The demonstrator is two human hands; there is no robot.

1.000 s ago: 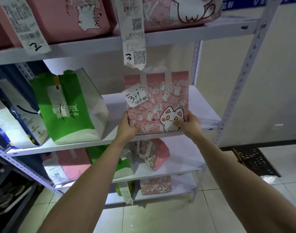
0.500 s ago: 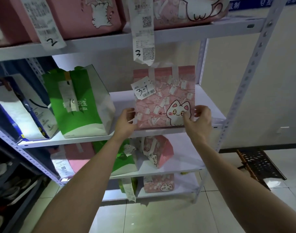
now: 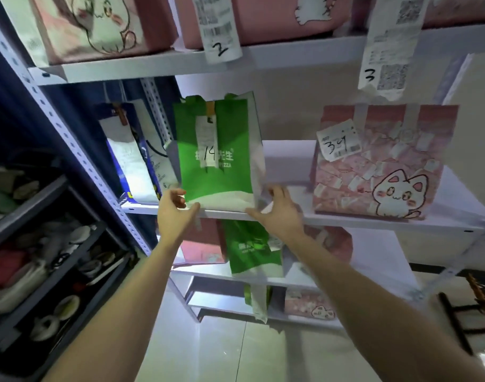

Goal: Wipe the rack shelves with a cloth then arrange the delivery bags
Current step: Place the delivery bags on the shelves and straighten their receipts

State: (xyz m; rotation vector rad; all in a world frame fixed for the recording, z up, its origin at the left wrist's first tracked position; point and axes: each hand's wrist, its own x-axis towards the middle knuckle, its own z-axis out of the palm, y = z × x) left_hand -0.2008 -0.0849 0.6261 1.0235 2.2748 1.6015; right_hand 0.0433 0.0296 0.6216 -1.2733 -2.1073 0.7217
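Observation:
A green pizza bag (image 3: 216, 161) with a slip marked 14 stands upright on the white rack shelf (image 3: 346, 220). My left hand (image 3: 175, 210) grips its lower left corner, thumb at the front and fingers at the side. My right hand (image 3: 280, 213) holds its lower right corner the same way. A pink cat bag (image 3: 384, 166) with a tag marked 34 stands alone on the same shelf to the right, touched by neither hand. No cloth is in view.
A blue and white bag (image 3: 134, 166) stands just left of the green one. Pink bags fill the shelf above, with hanging receipts marked 2 (image 3: 219, 31) and 3 (image 3: 387, 51). Lower shelves hold another green bag (image 3: 249, 249) and pink bags. A dark rack of dishes (image 3: 43, 257) stands at the left.
Both hands let go of the pink cat bag, which stays on the shelf, and moved left to the base of the green bag. The camera turned left and came closer.

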